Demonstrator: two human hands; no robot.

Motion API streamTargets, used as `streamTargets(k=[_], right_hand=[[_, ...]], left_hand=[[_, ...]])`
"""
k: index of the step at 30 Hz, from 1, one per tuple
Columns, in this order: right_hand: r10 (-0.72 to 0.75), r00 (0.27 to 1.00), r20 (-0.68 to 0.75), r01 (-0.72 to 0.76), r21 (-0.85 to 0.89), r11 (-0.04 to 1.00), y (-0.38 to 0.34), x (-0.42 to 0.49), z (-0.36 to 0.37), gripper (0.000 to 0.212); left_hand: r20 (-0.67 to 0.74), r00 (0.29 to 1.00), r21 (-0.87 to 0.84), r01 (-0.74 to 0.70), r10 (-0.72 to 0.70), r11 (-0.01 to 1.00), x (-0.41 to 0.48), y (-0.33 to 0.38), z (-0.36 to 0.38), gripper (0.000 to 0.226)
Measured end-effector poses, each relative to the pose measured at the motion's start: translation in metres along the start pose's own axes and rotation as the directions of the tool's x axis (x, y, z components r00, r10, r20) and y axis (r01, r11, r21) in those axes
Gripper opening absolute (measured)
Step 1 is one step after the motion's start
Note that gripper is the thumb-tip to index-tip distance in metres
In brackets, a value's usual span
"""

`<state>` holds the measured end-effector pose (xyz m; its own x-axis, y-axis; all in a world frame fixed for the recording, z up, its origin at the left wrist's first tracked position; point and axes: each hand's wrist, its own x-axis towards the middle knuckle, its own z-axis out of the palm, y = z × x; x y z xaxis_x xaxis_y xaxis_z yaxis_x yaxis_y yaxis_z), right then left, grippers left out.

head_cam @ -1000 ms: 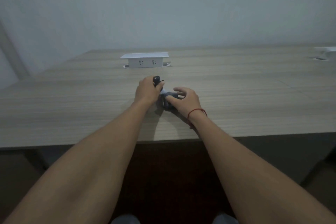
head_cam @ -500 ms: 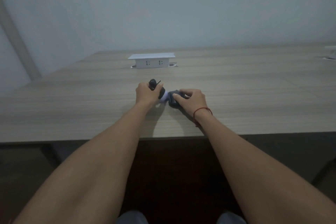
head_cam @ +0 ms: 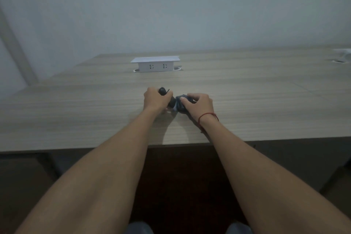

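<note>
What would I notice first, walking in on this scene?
Two bare hands meet at the middle of the wooden table. The left hand grips a small black object with a rounded top, and the right hand, a red string round its wrist, holds a dark bluish piece right beside it. Behind them stands a white socket box.

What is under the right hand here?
A dark blue-grey object, held by curled fingers of the right hand; the hand covers most of it, so its shape and kind cannot be told. Beside it the left hand grips a black rounded object.
</note>
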<state>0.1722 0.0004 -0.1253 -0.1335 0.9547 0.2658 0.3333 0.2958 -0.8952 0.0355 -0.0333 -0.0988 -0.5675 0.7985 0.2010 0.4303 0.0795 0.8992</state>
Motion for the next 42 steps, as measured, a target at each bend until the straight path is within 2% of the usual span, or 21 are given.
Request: streamTargets(k=[3,4,7,9,11,14,17,19,23,26,29,31,34,38,42], right_hand=[[0.001,1.000,-0.017,-0.001,-0.005,1.000,-0.002,-0.001,-0.001,0.039],[0.003,1.000,-0.017,-0.003,-0.009,1.000,-0.002,-0.001,-0.001,0.040],[0.000,1.000,-0.006,0.000,-0.025,1.000,-0.002,-0.002,0.000,0.043],[-0.006,1.000,0.003,0.006,-0.034,0.999,-0.001,-0.003,-0.001,0.044],[-0.016,1.000,-0.010,0.016,-0.043,0.999,-0.002,-0.004,-0.003,0.041],[-0.019,0.999,-0.047,0.017,-0.039,0.999,-0.005,-0.006,-0.004,0.035],[-0.013,0.999,-0.039,0.011,-0.045,0.999,-0.006,-0.006,-0.003,0.035],[-0.007,1.000,-0.023,0.006,-0.042,0.999,-0.007,-0.007,-0.003,0.037],[-0.009,0.999,-0.033,0.007,-0.049,0.999,-0.007,-0.007,-0.003,0.039],[0.016,1.000,-0.016,-0.017,-0.031,0.999,-0.005,-0.006,-0.001,0.045],[0.010,1.000,-0.019,-0.011,-0.030,0.999,-0.005,-0.006,-0.003,0.047],[0.003,1.000,-0.019,-0.003,-0.041,0.999,-0.005,-0.007,-0.003,0.045],[0.005,1.000,-0.011,-0.005,-0.023,1.000,-0.006,-0.007,-0.003,0.044],[0.007,1.000,-0.022,-0.008,-0.037,0.999,-0.003,-0.004,-0.002,0.045],[0.027,0.999,-0.022,-0.028,-0.048,0.998,-0.001,-0.003,0.000,0.044]], left_hand=[[0.209,0.977,0.019,0.044,-0.047,0.999,0.003,0.001,-0.015,0.029],[0.232,0.971,0.006,0.055,-0.055,0.998,0.006,0.001,-0.019,0.029],[0.094,0.996,-0.001,0.001,-0.001,1.000,0.008,0.001,-0.012,0.034],[-0.001,0.999,0.005,-0.040,0.040,0.999,0.000,-0.002,0.000,0.029],[-0.005,0.999,0.002,-0.041,0.041,0.999,-0.003,-0.004,0.003,0.030],[0.196,0.981,0.022,-0.009,0.005,1.000,0.002,0.001,-0.014,0.030],[0.316,0.947,-0.100,0.090,-0.054,0.991,-0.004,0.008,-0.023,0.022],[0.268,0.961,-0.178,0.125,-0.074,0.976,-0.007,0.006,-0.019,0.022],[0.008,0.997,-0.278,0.080,-0.081,0.957,-0.003,-0.001,-0.007,0.028],[0.021,0.999,-0.275,0.051,-0.047,0.960,-0.006,-0.001,-0.006,0.037],[0.064,0.997,-0.125,-0.026,0.034,0.992,-0.011,-0.001,-0.008,0.040],[0.022,0.998,-0.054,-0.062,0.063,0.997,-0.009,-0.001,-0.006,0.034],[-0.019,0.999,-0.134,-0.035,0.033,0.990,-0.011,-0.001,-0.004,0.033],[-0.020,1.000,-0.144,0.003,-0.006,0.990,-0.016,-0.005,-0.002,0.034],[-0.011,0.999,-0.237,0.037,-0.041,0.971,-0.016,0.002,-0.003,0.033]])
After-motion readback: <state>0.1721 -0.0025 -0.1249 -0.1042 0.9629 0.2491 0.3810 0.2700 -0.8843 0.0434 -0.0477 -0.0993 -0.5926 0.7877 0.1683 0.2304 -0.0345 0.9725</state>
